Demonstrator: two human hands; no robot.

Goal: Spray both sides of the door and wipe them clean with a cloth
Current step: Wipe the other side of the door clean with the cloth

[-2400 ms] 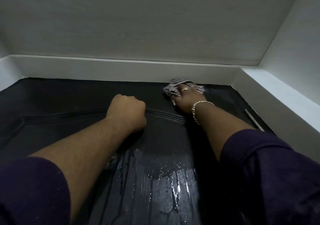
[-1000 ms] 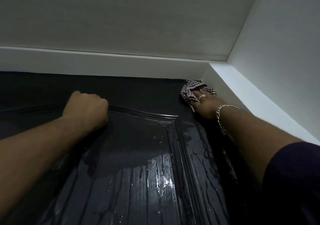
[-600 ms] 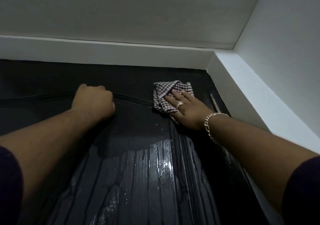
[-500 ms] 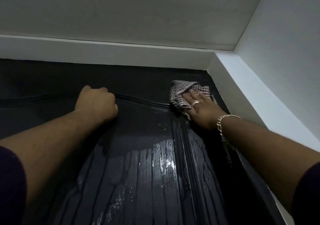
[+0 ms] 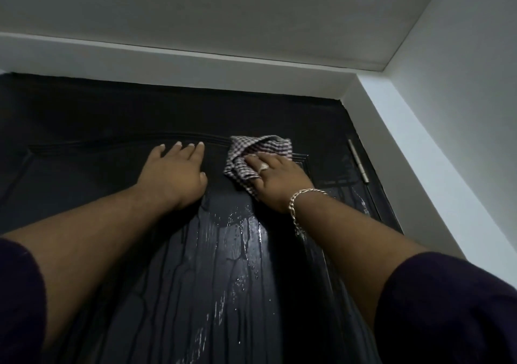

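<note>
Door (image 5: 84,195) ahead, upper panel under both hands. Cloth (image 5: 253,153) slid inward from hinge-side corner, pinned flat under my right hand (image 5: 275,180). Left hand (image 5: 174,176) unclenched, fingers spread, bracing just beside. Streaks below wrists still need wiping, I judge.

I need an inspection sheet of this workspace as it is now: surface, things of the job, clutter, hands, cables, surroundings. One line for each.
Surface: dark panelled door, upright; wet streaks and drips run down the middle panel, the top part looks matt.
Job's things: checked cloth, bunched, pressed on the door near the upper moulding; no spray bottle in view.
Clutter: nothing seen.
Hands: left hand flat on the door, empty; right hand pressing on the cloth, with ring and chain bracelet.
Cables: nothing seen.
Surroundings: white door frame above, white wall at right, metal hinge on the door's right edge.
</note>
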